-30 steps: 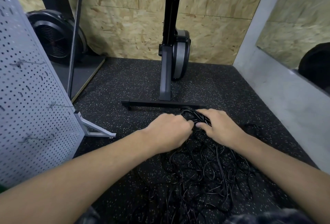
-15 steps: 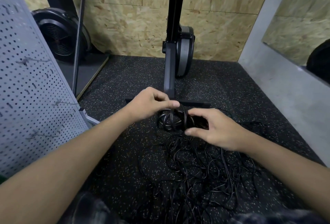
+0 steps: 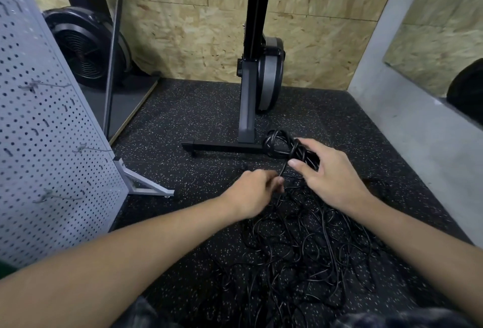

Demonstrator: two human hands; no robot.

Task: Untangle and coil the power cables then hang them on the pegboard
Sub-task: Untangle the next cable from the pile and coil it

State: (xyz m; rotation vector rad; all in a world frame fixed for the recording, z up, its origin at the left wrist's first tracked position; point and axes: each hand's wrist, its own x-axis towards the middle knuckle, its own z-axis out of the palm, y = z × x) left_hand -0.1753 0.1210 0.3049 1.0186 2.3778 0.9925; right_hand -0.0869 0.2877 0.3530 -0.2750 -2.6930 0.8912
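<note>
I am gripping 1 coil point(image 3: 286, 146) in my right hand point(image 3: 332, 173) (anchoring it) while my left hand point(image 3: 254, 191) is pinching its trailing strand point(image 3: 283, 171) to feed slack.

Black speckled rubber floor point(image 3: 183, 118) under me. On it: tangle of thin black cables point(image 3: 300, 244) near me, black metal stand base point(image 3: 222, 148) beyond, grey metal pegboard foot point(image 3: 146, 186) left.

the cables point(image 3: 300, 244) are black, lying on a black floor point(image 3: 188, 118) flecked with pale specks. the pegboard point(image 3: 44, 150) is grey, dotted with rows of dark holes. the wall point(image 3: 198, 32) behind is tan chipboard, mottled with wood flakes.
</note>
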